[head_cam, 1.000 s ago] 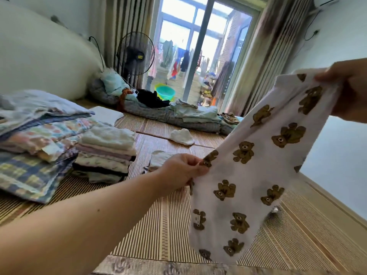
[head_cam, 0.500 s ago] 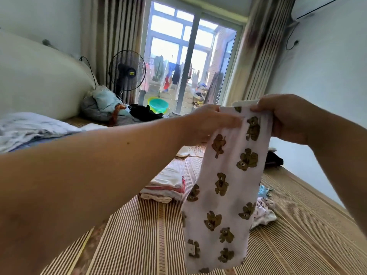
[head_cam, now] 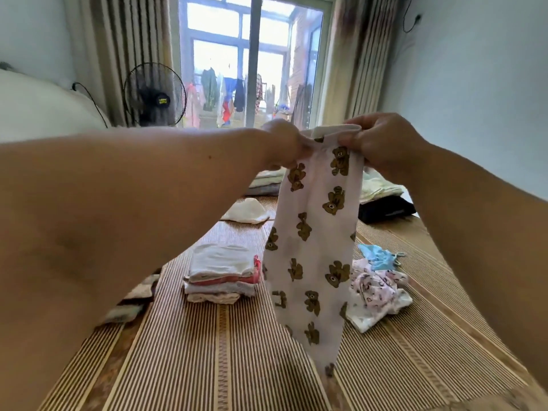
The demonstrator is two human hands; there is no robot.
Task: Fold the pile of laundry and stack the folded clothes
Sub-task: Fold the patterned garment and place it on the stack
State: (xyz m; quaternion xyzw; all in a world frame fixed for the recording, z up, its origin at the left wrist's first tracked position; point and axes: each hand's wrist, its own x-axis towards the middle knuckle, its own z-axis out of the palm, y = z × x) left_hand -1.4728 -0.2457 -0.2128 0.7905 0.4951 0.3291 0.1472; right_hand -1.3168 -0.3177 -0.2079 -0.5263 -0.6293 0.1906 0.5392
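A striped bamboo mat (head_cam: 225, 369) covers the whole floor of the scene. Its right edge runs along a wooden border beside the pale wall (head_cam: 474, 99), and a wide bare stretch lies in the foreground. At the far end a tall glass door (head_cam: 252, 60) stands between striped curtains (head_cam: 130, 48), with a standing fan (head_cam: 154, 94) at its left. The white bear-print garment (head_cam: 314, 247) hangs lengthwise in mid-air at the centre, held up by its top band. Its straight side edges narrow to a tip low over the mat; whether that tip touches the mat cannot be told. The left hand (head_cam: 284, 146) pinches the left corner of the band with its fingers closed on the cloth. The right hand (head_cam: 382, 143) pinches the right corner between thumb and curled fingers, and the two hands are close together. Just left of the hanging cloth sits a squared stack of folded clothes (head_cam: 221, 274), edges lined up. Just right of it lies a crumpled pink-print pile (head_cam: 376, 289), with a blue piece (head_cam: 376, 256) touching its far side. The strip of mat between stack and pile is mostly hidden behind the garment. Farther back lie a black bundle (head_cam: 385, 209) near the right edge and a small white cloth (head_cam: 246, 210) on its own, left of centre.
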